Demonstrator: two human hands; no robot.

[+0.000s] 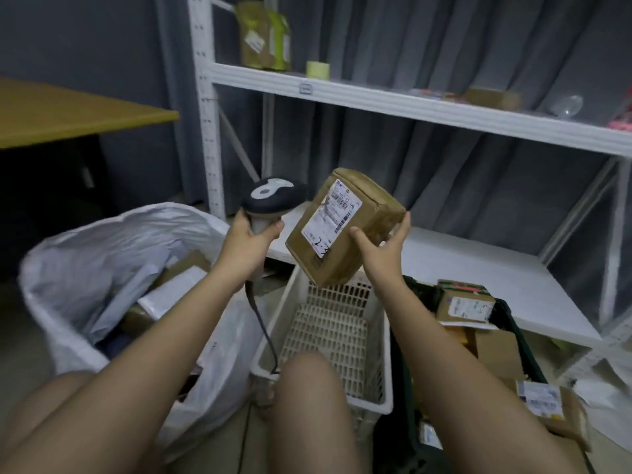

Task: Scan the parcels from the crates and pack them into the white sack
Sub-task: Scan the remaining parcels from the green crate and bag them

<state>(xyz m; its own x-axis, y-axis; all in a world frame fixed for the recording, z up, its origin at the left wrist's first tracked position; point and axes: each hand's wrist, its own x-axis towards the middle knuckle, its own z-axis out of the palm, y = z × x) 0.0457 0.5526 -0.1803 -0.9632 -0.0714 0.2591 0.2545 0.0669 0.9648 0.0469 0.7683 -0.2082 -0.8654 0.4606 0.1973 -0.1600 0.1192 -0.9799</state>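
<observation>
Material: brown kraft-wrapped parcel (345,227), box-shaped, with a white printed label on the face turned toward the camera.
Parcel position: held in the air above the white perforated crate (328,340), centre of scene, touching neither crate nor sack.
Long axis: tilted, running from lower left to upper right; the barcode end is the far, upper end.
Right hand (379,248): grips the parcel at its lower right corner. Thumb lies on the label face, fingers are curled round the far side edge.
Left hand (254,230): fingers wrapped round the handle of the barcode scanner (273,196). Its cable hangs down toward the crate.
Key relation: the scanner head sits just left of the parcel's upper end, close but apart. Its window is not visible, so whether it faces the label cannot be told. Judgement: the scan step is in hand.
Next move, judged: the parcel must travel left and down to the white sack (113,268), which stands open at the left with parcels already inside. The right hand carries it across the left forearm's line.
Surface and room: white crate bottom shows bare; the dark crate (513,336) at right holds further parcels. White shelving (410,104) stands at the far side before a grey curtain.
Risk, judged: one-corner grip could let the box pivot.
</observation>
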